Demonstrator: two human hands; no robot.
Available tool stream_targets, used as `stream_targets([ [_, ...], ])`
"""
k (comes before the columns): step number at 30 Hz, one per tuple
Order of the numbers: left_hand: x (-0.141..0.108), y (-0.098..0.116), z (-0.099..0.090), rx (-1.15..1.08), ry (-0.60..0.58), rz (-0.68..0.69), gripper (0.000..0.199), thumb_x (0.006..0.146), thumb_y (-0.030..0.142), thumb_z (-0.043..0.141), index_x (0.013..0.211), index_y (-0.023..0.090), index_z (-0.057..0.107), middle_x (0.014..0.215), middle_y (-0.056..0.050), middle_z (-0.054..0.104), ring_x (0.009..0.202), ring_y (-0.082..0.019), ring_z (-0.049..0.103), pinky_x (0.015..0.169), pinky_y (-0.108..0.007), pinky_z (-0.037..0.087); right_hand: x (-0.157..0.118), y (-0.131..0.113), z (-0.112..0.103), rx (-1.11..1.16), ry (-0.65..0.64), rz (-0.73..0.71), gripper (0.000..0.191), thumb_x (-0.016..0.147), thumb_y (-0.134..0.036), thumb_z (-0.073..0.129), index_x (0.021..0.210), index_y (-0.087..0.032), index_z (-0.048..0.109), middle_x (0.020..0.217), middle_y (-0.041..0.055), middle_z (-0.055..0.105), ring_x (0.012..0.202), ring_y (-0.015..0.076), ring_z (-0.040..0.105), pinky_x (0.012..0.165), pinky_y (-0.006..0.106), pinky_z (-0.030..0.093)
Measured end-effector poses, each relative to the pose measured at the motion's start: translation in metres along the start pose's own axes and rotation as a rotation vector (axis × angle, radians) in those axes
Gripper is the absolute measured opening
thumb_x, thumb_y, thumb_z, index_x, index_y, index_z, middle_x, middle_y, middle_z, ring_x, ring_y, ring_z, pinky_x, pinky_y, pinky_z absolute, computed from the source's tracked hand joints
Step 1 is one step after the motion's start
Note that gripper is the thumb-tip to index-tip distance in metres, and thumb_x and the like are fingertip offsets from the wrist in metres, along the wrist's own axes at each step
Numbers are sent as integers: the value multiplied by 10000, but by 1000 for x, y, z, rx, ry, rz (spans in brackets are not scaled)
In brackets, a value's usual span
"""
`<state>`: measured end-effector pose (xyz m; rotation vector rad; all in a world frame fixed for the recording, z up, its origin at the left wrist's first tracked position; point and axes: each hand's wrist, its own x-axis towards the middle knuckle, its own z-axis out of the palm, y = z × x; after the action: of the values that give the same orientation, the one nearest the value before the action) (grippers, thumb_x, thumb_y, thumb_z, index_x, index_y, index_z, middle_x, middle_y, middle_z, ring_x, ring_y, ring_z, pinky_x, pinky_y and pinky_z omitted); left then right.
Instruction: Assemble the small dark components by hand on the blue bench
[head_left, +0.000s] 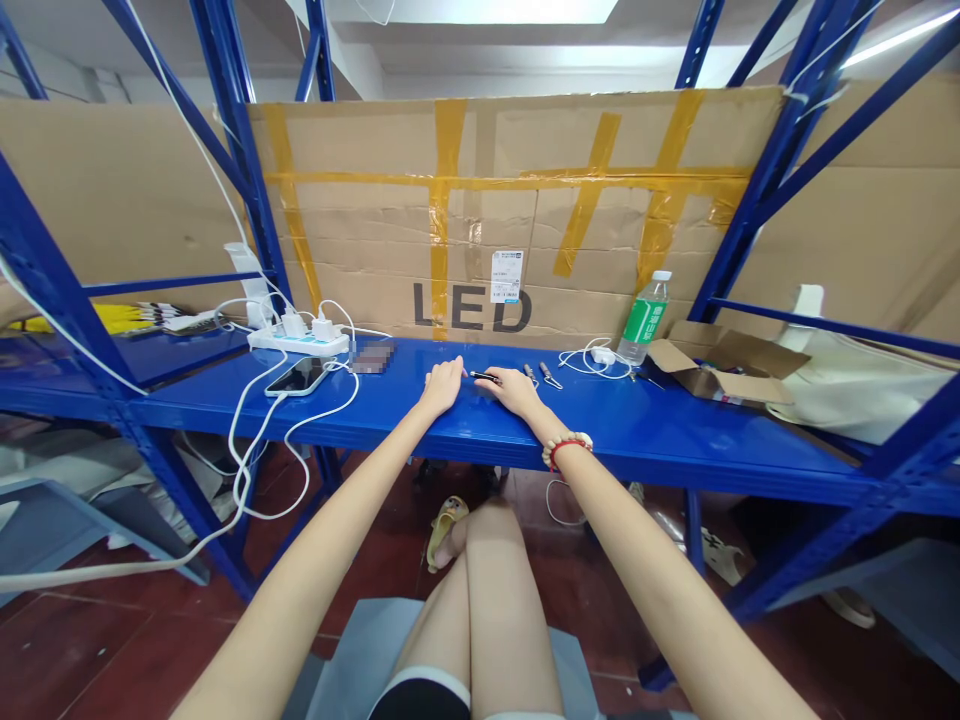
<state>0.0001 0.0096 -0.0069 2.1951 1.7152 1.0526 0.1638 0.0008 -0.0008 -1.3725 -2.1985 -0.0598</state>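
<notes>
"Slim dark piece [487, 378], where is it?"

"Just above the blue table [630, 425], near its middle, at the fingers of the right hand [513, 390]. That hand is curled narrow around it, and hides part of it. Its tip points at the left hand [444, 386]."

"And the left?"

"Bent low at the table, its fingers close together. I can't tell if it grips anything."

"What's near them?"

"Two metal pieces [550, 376] lie just beside the right hand, on its far side from the left. Past them come a coiled cable [592, 358] with a white plug, a bottle [646, 318] standing upright, then an open box [724, 365] with its flaps spread, and a white bag [855, 390]."

"Other side?"

"A phone [298, 376] lying flat, in front of a power strip [298, 344] with plugs in it. White cords [241, 450] loop around the phone and hang over the front edge."

"Anything in the way?"

"Cardboard [360, 240] marked LED closes off the back, yellow tape across it. Blue posts [780, 170] rise at both sides."
</notes>
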Motion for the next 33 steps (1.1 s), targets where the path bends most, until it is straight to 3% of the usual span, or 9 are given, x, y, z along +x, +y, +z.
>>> stream_targets([
  [33,0,0,1,-20,12,-2,563,939,366,86,809,216,613,947,-42,639,975,-225,531,912,-395,363,0,1,0,9,2,-6,323,880,-482,445,943,-246,656,892,20,696,825,167,610,631,216,357],
])
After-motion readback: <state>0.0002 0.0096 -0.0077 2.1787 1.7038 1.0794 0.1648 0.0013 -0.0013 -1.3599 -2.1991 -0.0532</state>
